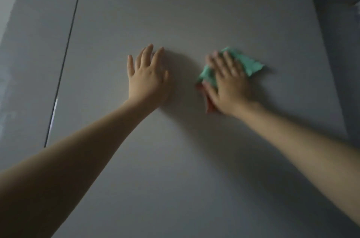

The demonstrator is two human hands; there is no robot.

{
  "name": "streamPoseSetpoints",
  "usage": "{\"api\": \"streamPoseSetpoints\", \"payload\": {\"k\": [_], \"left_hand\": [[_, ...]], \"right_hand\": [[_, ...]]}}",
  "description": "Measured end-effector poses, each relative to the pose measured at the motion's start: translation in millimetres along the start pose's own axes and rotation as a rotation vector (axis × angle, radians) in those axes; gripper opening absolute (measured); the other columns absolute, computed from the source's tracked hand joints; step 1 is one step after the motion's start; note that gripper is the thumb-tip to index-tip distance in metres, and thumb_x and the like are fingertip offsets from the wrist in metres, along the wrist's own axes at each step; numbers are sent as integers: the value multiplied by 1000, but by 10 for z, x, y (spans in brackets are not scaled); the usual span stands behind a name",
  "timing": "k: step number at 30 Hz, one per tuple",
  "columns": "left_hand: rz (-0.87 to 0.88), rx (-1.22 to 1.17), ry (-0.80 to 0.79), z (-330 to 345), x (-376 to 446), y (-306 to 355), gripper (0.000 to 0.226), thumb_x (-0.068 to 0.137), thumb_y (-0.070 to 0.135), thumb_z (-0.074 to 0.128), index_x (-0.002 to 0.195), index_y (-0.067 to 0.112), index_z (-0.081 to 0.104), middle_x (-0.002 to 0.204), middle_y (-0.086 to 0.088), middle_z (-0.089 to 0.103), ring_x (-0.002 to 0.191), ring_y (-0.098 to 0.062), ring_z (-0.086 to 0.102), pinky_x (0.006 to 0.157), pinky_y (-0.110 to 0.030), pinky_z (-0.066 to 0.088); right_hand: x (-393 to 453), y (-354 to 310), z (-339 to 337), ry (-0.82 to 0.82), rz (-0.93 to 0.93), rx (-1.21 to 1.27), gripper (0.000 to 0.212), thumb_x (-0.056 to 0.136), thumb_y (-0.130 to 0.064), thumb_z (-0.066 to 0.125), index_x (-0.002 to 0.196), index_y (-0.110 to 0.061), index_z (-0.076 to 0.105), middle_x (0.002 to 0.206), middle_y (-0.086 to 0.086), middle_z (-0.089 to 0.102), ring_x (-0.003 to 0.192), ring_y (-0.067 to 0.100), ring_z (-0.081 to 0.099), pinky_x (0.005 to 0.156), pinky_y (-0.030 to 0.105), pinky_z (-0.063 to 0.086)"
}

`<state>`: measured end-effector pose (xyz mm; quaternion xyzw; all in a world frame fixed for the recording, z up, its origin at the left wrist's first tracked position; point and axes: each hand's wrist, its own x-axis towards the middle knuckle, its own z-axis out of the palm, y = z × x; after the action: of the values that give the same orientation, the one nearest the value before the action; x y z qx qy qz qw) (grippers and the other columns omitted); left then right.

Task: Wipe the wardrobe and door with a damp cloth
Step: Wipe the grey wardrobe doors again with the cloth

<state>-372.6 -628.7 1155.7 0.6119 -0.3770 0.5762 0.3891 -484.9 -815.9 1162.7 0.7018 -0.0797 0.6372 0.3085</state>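
Two hands: left hand, right hand; one cloth; two grey panels: wide panel, narrow panel.

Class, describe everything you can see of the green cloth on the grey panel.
The green cloth is soft, crumpled fabric with a ragged edge, and a red part shows at its lower left. It lies flat against the grey wardrobe panel, right of centre. The right hand presses on it with straight fingers, covering its middle. The image is blurred there, so whether it is damp cannot be told.
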Motion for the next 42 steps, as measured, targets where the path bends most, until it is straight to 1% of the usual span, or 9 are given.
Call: {"api": "streamPoseSetpoints", "payload": {"k": [4, 9, 14, 20, 25, 31, 38, 40, 42], "left_hand": [[-17, -43, -37, 202, 93, 266, 64, 87, 38, 28, 149, 21, 27, 157, -8, 18, 146, -24, 8, 117, -41, -6], [-59, -17, -59, 316, 80, 334, 56, 97, 42, 31, 149, 23, 25, 159, -6, 13, 147, -22, 0, 117, -40, -11], [-54, -37, -102, 268, 103, 351, 54, 100, 40, 32, 150, 24, 22, 160, -4, 8, 147, -19, -5, 116, -38, -13], [-47, -45, -85, 266, 98, 329, 52, 100, 39, 30, 150, 24, 24, 160, -4, 10, 147, -19, -3, 117, -39, -13], [-32, -44, -10, 287, 114, 345, 51, 96, 37, 28, 145, 25, 34, 155, -4, 23, 145, -22, 9, 117, -39, -4], [61, -4, 63, 202, 157, 155, 60, 81, 32, 28, 137, 23, 48, 142, 1, 44, 130, -24, 31, 104, -32, 15], [110, 75, 126, 270, 165, 126, 54, 86, 32, 31, 136, 19, 47, 142, -1, 45, 127, -26, 33, 101, -38, 20], [114, 97, 127, 305, 145, 150, 53, 87, 33, 31, 136, 18, 45, 143, -2, 43, 128, -25, 31, 102, -37, 18], [112, 99, 122, 314, 145, 141, 52, 89, 33, 31, 137, 18, 44, 143, -2, 42, 130, -25, 30, 104, -38, 17]], "right_hand": [[-546, 82, -147, -115, -349, 90, 78, 90, -58, 36, 149, -7, 25, 152, 15, 31, 143, 32, 22, 118, 36, 9], [-525, -12, -230, -112, -66, 470, 80, 89, -65, 37, 149, -14, 24, 150, 15, 33, 142, 23, 27, 118, 31, 16], [-547, -214, -101, -9, 68, 199, 77, 88, -53, 39, 147, -6, 30, 148, 19, 33, 134, 31, 39, 102, 43, 44], [-546, -267, -84, -75, 121, -48, 92, 84, -72, 27, 150, -9, 24, 156, 19, 20, 144, 42, 10, 117, 52, 10], [-170, 165, -138, -100, -32, -41, 86, 87, -63, 25, 149, -4, 24, 154, 22, 23, 144, 38, 19, 118, 42, 5], [698, 654, -121, -50, 451, -70, 74, 99, -54, 25, 151, -4, 12, 159, 17, 13, 147, 30, 9, 120, 39, 3], [-477, -16, -145, -114, -340, -15, 73, 93, -57, 27, 150, -11, 24, 155, 10, 27, 144, 27, 23, 116, 39, 20], [-370, 234, -178, -119, -385, -44, 73, 94, -57, 25, 149, -9, 27, 153, 11, 32, 142, 27, 27, 113, 36, 18], [9, 538, -187, -59, -176, -97, 77, 92, -58, 22, 147, -5, 30, 152, 16, 33, 141, 32, 29, 113, 32, 11]]}}
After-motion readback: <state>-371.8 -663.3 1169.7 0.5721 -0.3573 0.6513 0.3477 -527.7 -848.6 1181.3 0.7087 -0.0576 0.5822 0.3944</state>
